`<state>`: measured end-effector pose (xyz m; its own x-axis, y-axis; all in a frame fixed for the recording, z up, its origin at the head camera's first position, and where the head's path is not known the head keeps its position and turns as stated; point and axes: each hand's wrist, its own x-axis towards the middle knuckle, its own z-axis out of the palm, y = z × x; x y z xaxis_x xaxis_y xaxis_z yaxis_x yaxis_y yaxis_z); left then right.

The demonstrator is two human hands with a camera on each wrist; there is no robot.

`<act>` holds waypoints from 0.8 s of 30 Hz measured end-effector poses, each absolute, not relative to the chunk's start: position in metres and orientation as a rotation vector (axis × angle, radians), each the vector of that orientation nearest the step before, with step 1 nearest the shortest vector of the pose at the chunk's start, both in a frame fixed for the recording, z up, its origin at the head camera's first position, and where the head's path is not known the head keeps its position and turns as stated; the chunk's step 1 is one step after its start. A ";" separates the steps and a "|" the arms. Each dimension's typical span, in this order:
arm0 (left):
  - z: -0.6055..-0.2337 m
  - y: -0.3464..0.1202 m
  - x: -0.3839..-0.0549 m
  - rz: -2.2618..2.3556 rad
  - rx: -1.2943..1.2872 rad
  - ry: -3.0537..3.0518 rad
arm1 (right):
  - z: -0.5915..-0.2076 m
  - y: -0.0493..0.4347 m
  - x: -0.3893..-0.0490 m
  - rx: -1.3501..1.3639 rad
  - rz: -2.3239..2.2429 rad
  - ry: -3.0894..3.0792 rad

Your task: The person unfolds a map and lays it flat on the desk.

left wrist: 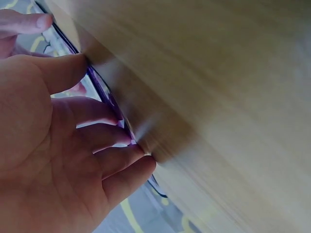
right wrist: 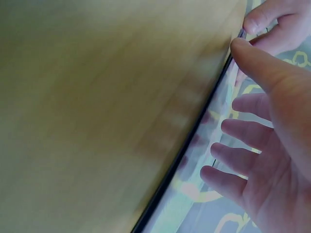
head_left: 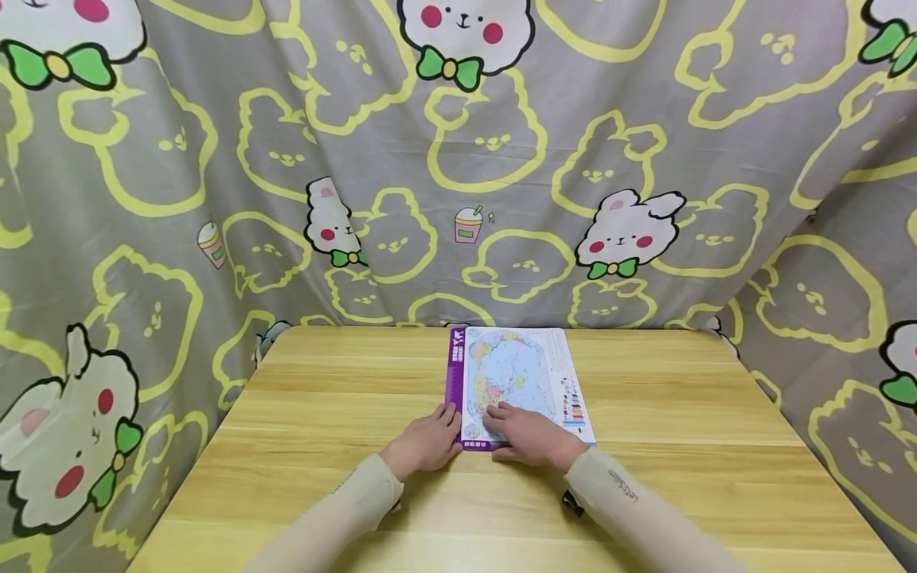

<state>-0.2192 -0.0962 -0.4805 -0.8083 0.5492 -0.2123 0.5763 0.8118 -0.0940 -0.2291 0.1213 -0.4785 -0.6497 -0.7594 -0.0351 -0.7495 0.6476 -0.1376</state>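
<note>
A printed world map sheet (head_left: 523, 374) with a glossy face and a purple border lies flat on the wooden table. Beside its purple left edge, near the lower corner, is my left hand (head_left: 430, 439). Its fingertips touch that edge in the left wrist view, with the fingers (left wrist: 121, 182) fairly straight. My right hand (head_left: 533, 436) reaches over the map's lower part, its thumb (right wrist: 245, 56) at the near edge. The other fingers (right wrist: 238, 153) extend, spread, over the glossy face, which mirrors them.
The wooden table (head_left: 344, 374) extends on both sides of the map and toward me. A grey curtain (head_left: 387, 151) with yellow outlines and white rabbits hangs behind the table and along both sides. The map's far edge lies close to the table's back edge.
</note>
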 end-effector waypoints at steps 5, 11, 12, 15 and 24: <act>-0.481 -0.097 -0.219 -0.224 0.883 2.823 | -0.482 0.111 -0.233 -1.249 -0.147 2.765; -0.482 -0.097 -0.219 -0.225 0.889 2.827 | -0.483 0.106 -0.236 -1.231 -0.103 2.768; -0.481 -0.097 -0.219 -0.226 0.890 2.826 | -0.483 0.106 -0.236 -1.231 -0.091 2.768; -0.480 -0.097 -0.219 -0.235 0.891 2.825 | -0.483 0.105 -0.237 -1.247 -0.058 2.771; -0.480 -0.098 -0.218 -0.254 0.897 2.826 | -0.485 0.109 -0.239 -1.334 -0.048 2.763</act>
